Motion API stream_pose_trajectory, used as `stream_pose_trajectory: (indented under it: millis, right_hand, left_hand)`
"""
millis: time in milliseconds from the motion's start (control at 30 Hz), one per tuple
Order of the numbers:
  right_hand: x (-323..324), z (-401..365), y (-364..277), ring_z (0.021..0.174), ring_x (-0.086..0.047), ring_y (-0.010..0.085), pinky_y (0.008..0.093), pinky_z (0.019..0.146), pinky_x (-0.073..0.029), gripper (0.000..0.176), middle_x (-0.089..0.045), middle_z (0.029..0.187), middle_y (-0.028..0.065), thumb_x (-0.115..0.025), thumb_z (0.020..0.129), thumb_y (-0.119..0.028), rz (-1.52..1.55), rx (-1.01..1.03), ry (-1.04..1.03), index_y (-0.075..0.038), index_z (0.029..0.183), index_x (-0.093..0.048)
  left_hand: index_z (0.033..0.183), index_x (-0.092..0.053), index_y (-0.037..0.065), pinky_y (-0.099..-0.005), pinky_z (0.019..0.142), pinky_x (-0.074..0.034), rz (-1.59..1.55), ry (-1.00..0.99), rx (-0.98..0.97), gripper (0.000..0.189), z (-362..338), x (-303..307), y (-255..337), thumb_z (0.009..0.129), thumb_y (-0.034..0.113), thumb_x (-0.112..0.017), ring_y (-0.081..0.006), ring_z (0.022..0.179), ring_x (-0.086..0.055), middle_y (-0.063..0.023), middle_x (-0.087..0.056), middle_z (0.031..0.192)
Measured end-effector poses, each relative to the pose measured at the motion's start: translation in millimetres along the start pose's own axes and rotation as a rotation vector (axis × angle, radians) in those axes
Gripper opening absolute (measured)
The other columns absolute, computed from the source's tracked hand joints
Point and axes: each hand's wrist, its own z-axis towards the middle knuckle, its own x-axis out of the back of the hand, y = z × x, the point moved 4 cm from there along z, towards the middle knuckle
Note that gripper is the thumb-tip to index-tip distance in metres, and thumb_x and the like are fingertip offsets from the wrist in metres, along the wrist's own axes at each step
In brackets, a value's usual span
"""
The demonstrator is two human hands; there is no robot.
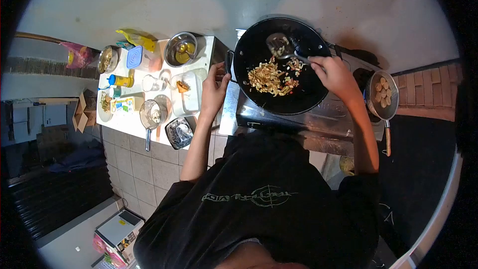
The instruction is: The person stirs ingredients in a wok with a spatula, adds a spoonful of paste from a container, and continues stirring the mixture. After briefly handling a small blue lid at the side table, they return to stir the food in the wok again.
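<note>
A large black wok [259, 94] holds chopped, fried food [271, 76] on a steel stove [259, 117]. My right hand [334, 74] grips the handle of a metal spatula [280, 46], whose blade lies in the wok above the food. My left hand [215, 87] rests at the wok's left edge, by its side handle [228, 62]; whether it grips the handle I cannot tell.
Left of the stove, a white counter [128, 122] carries a steel bowl [180, 50], a small pan [151, 114], a blue-lidded container [134, 57], a glass [151, 83], bottles and dishes. To the right, a small pan [382, 94] holds round pieces. A wall lies beyond.
</note>
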Motion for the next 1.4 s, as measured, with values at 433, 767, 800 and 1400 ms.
stream_pose_trajectory:
  millis: [433,767,800,1400]
  right_hand:
    - [-16.7,-17.2,9.4,0.093,-0.064,0.0412,0.0469,0.087,-0.050,0.024,-0.070,0.097,0.0240,-0.063,0.092,-0.017,-0.043,-0.112,-0.078,-0.002,0.107,-0.074]
    - [3.6,-38.7,26.5,0.095,-0.068,0.0391,0.0410,0.087,-0.052,0.023,-0.071,0.102,0.0229,-0.065,0.092,-0.016,-0.055,-0.133,-0.044,-0.002,0.110,-0.073]
    - [-5.3,-37.2,25.6,0.093,-0.069,0.0360,0.0387,0.085,-0.053,0.024,-0.071,0.100,0.0225,-0.063,0.093,-0.014,0.032,-0.091,-0.167,-0.002,0.112,-0.072]
    - [-16.6,-24.5,46.9,0.085,-0.064,0.0155,0.0311,0.083,-0.050,0.026,-0.074,0.096,0.0153,-0.062,0.097,-0.018,0.145,-0.057,-0.061,-0.006,0.119,-0.071]
  left_hand:
    - [0.133,-0.054,0.001,-0.0303,0.082,-0.052,0.008,-0.025,0.062,0.039,-1.1,0.1,0.9,0.095,0.007,-0.064,-0.0162,0.092,-0.065,-0.0109,-0.068,0.101]
    - [0.131,-0.054,0.003,-0.0328,0.077,-0.054,-0.021,0.012,0.026,0.037,-1.6,-2.1,-5.0,0.095,0.005,-0.063,-0.0190,0.087,-0.066,-0.0125,-0.068,0.097]
    - [0.131,-0.054,0.003,-0.0327,0.077,-0.054,-0.004,0.016,0.014,0.037,-1.7,-1.3,-4.4,0.095,0.005,-0.063,-0.0190,0.086,-0.066,-0.0125,-0.068,0.097]
    - [0.131,-0.054,0.002,-0.0312,0.075,-0.053,-0.012,0.015,0.048,0.038,-2.4,-2.3,-7.8,0.095,0.005,-0.063,-0.0183,0.085,-0.065,-0.0117,-0.068,0.095]
